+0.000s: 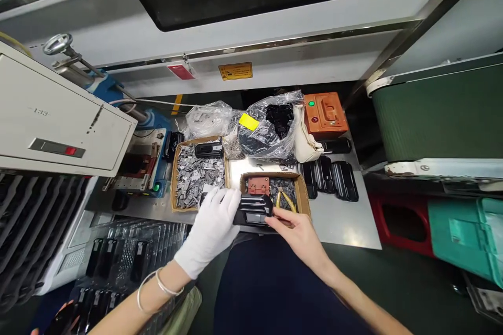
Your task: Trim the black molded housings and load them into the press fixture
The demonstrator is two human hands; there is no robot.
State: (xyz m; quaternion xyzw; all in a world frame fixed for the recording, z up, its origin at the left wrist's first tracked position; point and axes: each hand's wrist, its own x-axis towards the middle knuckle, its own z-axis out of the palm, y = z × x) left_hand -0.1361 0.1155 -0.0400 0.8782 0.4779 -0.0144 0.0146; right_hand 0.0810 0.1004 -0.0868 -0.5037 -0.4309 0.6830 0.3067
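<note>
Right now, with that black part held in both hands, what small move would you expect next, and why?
Probably a press of the right hand fingers into the black plastic part, which the gloved left hand steadies. The fingers already pinch at its right end, above the cardboard box of small parts.

Two cardboard trays (174, 178), three black housings (332, 180) lying side by side, two plastic bags (271, 125), one orange box (325, 114).

You can read "133" on the grey cabinet door (58, 120) at your far left. Right of that cabinet, on the machine's pale panel, a yellow warning label (235, 70) carries print too small to read, and so does the red tag (181, 71) beside it.
</note>
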